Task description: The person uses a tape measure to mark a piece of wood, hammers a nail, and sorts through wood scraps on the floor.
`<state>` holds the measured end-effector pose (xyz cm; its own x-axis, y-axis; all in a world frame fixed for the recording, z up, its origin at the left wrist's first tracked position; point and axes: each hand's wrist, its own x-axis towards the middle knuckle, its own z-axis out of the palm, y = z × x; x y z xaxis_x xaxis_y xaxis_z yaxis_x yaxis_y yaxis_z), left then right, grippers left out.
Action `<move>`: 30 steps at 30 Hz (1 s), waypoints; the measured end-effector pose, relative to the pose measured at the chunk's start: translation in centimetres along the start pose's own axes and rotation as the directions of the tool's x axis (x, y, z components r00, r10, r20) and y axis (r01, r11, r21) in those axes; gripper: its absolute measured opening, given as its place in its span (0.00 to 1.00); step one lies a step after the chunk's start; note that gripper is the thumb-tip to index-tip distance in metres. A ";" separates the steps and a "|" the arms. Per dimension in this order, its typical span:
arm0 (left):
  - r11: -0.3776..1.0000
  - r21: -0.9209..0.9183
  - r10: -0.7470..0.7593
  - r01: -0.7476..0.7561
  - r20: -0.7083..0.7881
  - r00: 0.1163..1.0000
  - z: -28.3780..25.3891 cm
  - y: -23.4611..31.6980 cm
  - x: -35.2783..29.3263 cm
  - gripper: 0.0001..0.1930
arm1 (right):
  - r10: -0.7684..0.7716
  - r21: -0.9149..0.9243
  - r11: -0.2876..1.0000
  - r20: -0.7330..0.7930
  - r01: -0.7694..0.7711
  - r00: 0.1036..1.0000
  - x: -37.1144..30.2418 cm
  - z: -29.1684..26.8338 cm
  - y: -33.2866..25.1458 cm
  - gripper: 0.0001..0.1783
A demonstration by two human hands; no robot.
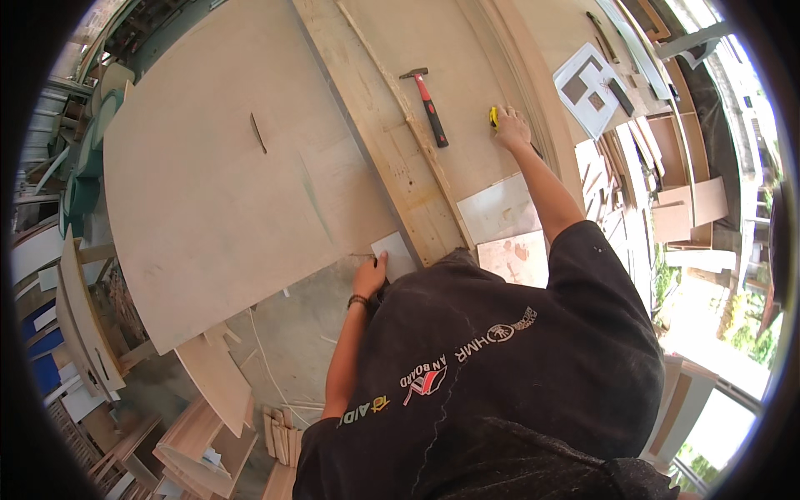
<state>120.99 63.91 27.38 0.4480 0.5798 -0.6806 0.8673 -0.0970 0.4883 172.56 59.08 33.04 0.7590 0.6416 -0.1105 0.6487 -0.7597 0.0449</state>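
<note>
Up on the bench, my right hand [512, 131] closes around a yellow and black tape measure [493, 118]. A claw-type hammer [427, 108] with a red and black handle lies just left of it. My left hand [369, 275], a dark bracelet at its wrist, is low at the near edge of the big pale plywood sheet [208, 192]. Its fingers curl against the left edge of a small white board [396, 254], with a small dark spot by the thumb that I cannot make out. Part of that board is hidden by my black shirt.
A long wooden plank [379, 125] with a thin strip runs between the sheet and the hammer. One thin dark sliver [258, 133] rests on the sheet. At right lie a white template [575, 92] with dark pieces and stacked offcuts [612, 179]. Wood scraps [279, 433] litter the lower left.
</note>
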 end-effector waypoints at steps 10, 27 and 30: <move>0.956 -0.221 0.154 -0.191 -0.176 0.972 -8.7 9.7 -5.8 0.22 | -0.228 0.491 0.846 -0.017 0.207 0.974 -3.1 -5.0 -4.0 0.35; 0.753 -0.514 0.479 -0.411 0.000 0.878 -12.1 13.5 -2.5 0.26 | -0.733 0.969 0.198 0.044 0.150 0.679 -21.6 -7.5 -19.1 0.42; 0.773 -0.460 0.472 -0.437 -0.043 0.881 -11.3 11.6 -1.8 0.26 | -0.779 0.996 0.074 0.092 -0.055 0.621 -20.6 -4.8 -19.2 0.34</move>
<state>127.79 70.85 40.48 0.7946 0.4992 -0.3456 0.3749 0.0444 0.9260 144.71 60.92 39.19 -0.0389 0.9800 -0.1949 -0.0483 -0.1967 -0.9793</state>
